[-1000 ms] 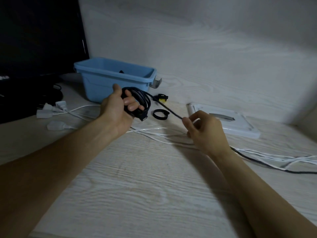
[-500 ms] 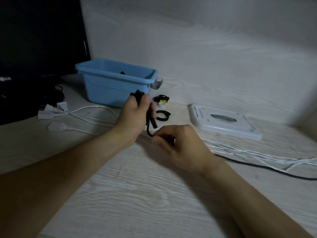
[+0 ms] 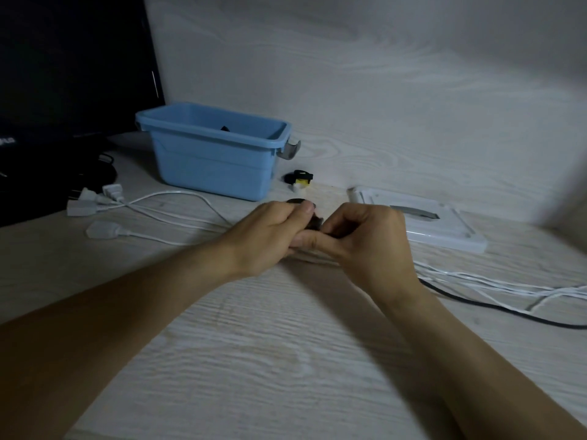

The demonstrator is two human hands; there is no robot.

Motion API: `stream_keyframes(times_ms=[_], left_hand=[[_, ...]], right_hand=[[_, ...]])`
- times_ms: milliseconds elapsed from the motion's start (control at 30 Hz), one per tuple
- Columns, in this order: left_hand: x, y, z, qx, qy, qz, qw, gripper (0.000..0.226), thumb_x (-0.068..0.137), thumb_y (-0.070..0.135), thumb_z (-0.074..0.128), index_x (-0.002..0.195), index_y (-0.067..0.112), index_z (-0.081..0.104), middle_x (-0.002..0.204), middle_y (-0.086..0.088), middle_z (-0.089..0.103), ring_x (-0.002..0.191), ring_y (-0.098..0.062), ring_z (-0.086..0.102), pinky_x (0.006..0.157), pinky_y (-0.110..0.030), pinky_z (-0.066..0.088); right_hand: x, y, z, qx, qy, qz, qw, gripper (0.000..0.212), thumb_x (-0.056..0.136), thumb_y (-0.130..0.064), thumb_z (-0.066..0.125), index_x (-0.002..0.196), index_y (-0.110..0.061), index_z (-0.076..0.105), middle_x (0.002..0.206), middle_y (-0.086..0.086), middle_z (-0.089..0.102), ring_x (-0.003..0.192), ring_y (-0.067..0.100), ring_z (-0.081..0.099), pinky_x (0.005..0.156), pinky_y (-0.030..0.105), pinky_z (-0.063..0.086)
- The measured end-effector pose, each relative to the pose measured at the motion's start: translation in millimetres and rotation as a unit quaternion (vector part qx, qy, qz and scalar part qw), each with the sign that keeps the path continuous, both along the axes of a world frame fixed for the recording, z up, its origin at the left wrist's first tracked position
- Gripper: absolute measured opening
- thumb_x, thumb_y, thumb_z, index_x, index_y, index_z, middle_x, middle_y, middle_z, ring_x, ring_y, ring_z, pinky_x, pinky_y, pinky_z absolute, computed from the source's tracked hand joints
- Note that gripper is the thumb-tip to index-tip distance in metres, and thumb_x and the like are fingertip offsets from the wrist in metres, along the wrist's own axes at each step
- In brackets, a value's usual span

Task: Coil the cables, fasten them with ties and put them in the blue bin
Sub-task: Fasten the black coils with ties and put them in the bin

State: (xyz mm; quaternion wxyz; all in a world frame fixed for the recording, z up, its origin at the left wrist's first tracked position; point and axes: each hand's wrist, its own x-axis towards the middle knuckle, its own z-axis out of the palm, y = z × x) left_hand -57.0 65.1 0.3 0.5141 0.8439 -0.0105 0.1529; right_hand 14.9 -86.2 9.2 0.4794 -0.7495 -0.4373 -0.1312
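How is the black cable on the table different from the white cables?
The black cable is dark and a single strand; the white cables are pale and several run together. The black cable leads up to the right hand, while the white cables lie loose, touched by neither hand. The white cables also show plugs at the left; the black cable's end is hidden. Both lie uncoiled on the table.

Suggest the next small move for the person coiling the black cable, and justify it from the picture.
Probably wind on another loop: both the left hand and right hand grip the black cable together, yet a long black tail still trails across the table, so tying seems premature.
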Motion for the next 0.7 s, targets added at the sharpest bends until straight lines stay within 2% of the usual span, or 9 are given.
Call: stream_keyframes(times_ms=[67, 167, 200, 267, 333, 400, 467, 567, 700], left_hand=[[-4.2, -4.0, 3.5, -0.045, 0.030, -0.048, 0.997, 0.052, 0.104, 0.044, 0.027, 0.066, 0.012, 0.042, 0.050, 0.002, 0.034, 0.044, -0.010, 0.030, 0.045, -0.026, 0.027], [-7.4, -5.1, 6.3, -0.031, 0.052, -0.078, 0.995, 0.079, 0.095, 0.063, 0.017, 0.072, -0.001, 0.056, 0.049, -0.005, 0.033, 0.043, -0.013, 0.028, 0.047, -0.028, 0.031], [-8.3, -5.0, 8.5, -0.034, 0.057, -0.085, 0.994, 0.084, 0.092, 0.067, 0.014, 0.073, 0.002, 0.062, 0.047, -0.003, 0.034, 0.041, -0.013, 0.027, 0.047, -0.029, 0.032], [-12.0, -7.7, 15.6, -0.047, 0.063, -0.101, 0.992, 0.080, 0.088, 0.068, 0.008, 0.071, 0.025, 0.074, 0.045, 0.005, 0.040, 0.041, -0.010, 0.027, 0.048, -0.030, 0.032], [-14.9, -9.7, 20.5, -0.060, 0.077, -0.114, 0.989, 0.077, 0.085, 0.065, 0.003, 0.067, 0.040, 0.074, 0.044, 0.005, 0.045, 0.041, -0.008, 0.027, 0.049, -0.030, 0.031], [-13.6, -9.6, 20.7, -0.079, 0.098, -0.117, 0.985, 0.085, 0.084, 0.071, 0.000, 0.070, 0.028, 0.073, 0.044, 0.002, 0.042, 0.041, -0.010, 0.026, 0.049, -0.028, 0.032], [-10.5, -8.5, 17.8, -0.114, 0.128, -0.111, 0.979, 0.090, 0.084, 0.077, 0.008, 0.075, 0.004, 0.060, 0.046, -0.007, 0.031, 0.039, -0.013, 0.024, 0.046, -0.026, 0.035], [-7.7, -7.5, 13.3, -0.166, 0.143, -0.135, 0.966, 0.066, 0.091, 0.067, 0.037, 0.071, 0.006, 0.052, 0.041, 0.004, 0.025, 0.035, -0.011, 0.021, 0.044, -0.026, 0.034], [-8.9, -1.1, 14.7, -0.234, 0.168, -0.185, 0.940, 0.038, 0.087, 0.044, 0.055, 0.067, 0.011, 0.052, 0.044, 0.005, 0.020, 0.034, -0.009, 0.018, 0.041, -0.024, 0.034]], right_hand=[[-0.5, -2.1, 1.4, 0.015, 0.028, 0.015, 0.999, 0.041, 0.057, -0.042, 0.089, 0.059, -0.009, 0.065, 0.044, -0.016, 0.057, 0.039, 0.003, 0.048, 0.044, 0.008, 0.031], [-2.6, -1.8, 0.4, 0.032, 0.068, 0.036, 0.997, 0.042, 0.062, -0.041, 0.086, 0.059, -0.006, 0.064, 0.047, -0.010, 0.063, 0.038, 0.002, 0.048, 0.045, 0.010, 0.032], [-3.2, -0.9, -0.1, 0.038, 0.075, 0.036, 0.996, 0.043, 0.063, -0.044, 0.084, 0.059, -0.006, 0.063, 0.045, -0.009, 0.062, 0.038, 0.003, 0.045, 0.044, 0.011, 0.031], [-3.9, 1.4, -0.7, 0.047, 0.081, 0.026, 0.995, 0.046, 0.065, -0.048, 0.080, 0.058, -0.006, 0.062, 0.042, -0.011, 0.056, 0.037, 0.004, 0.039, 0.043, 0.012, 0.029], [-4.9, 3.4, 0.1, 0.054, 0.084, 0.007, 0.995, 0.047, 0.066, -0.053, 0.075, 0.057, -0.010, 0.059, 0.039, -0.013, 0.049, 0.037, 0.005, 0.037, 0.043, 0.013, 0.028], [-5.1, 4.7, 0.8, 0.065, 0.086, -0.007, 0.994, 0.052, 0.066, -0.061, 0.070, 0.058, -0.011, 0.057, 0.041, -0.013, 0.046, 0.039, 0.004, 0.036, 0.044, 0.018, 0.030], [-4.0, 5.5, 1.2, 0.093, 0.104, -0.015, 0.990, 0.059, 0.065, -0.068, 0.066, 0.063, -0.010, 0.054, 0.048, -0.008, 0.046, 0.045, 0.006, 0.037, 0.047, 0.027, 0.034], [-2.2, 5.6, 1.8, 0.120, 0.114, -0.021, 0.986, 0.060, 0.070, -0.068, 0.063, 0.066, -0.010, 0.049, 0.054, 0.002, 0.045, 0.050, 0.013, 0.038, 0.052, 0.033, 0.036], [0.7, 5.2, 1.0, 0.079, 0.100, -0.031, 0.991, 0.056, 0.078, -0.068, 0.054, 0.060, -0.015, 0.047, 0.047, -0.011, 0.040, 0.047, 0.007, 0.036, 0.050, 0.024, 0.034]])
